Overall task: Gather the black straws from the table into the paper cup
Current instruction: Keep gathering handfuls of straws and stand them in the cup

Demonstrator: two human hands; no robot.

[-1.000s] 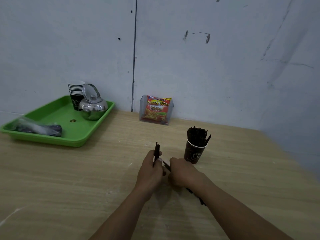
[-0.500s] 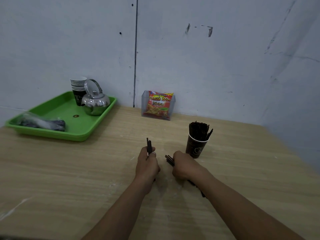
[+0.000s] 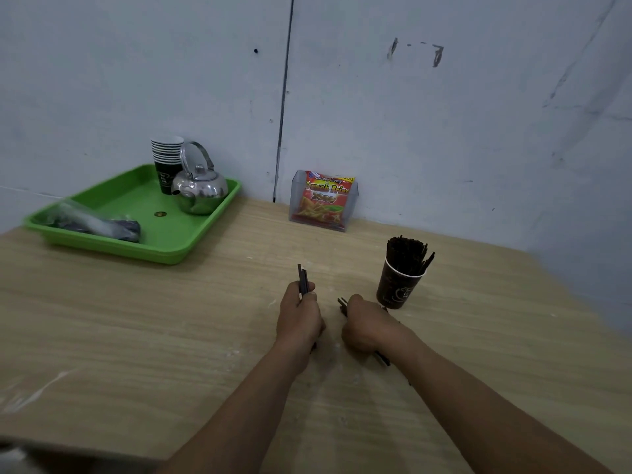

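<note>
Bundles of black straws point(image 3: 303, 279) — judged light, stiff, slippery, best taken mid-length — are held by curled fingers of left hand point(image 3: 300, 319) and right hand point(image 3: 368, 326), near the straw-filled paper cup point(image 3: 398, 290).

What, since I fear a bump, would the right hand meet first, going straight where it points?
Probably the left hand, close beside it; the cup stands off that line.
</note>
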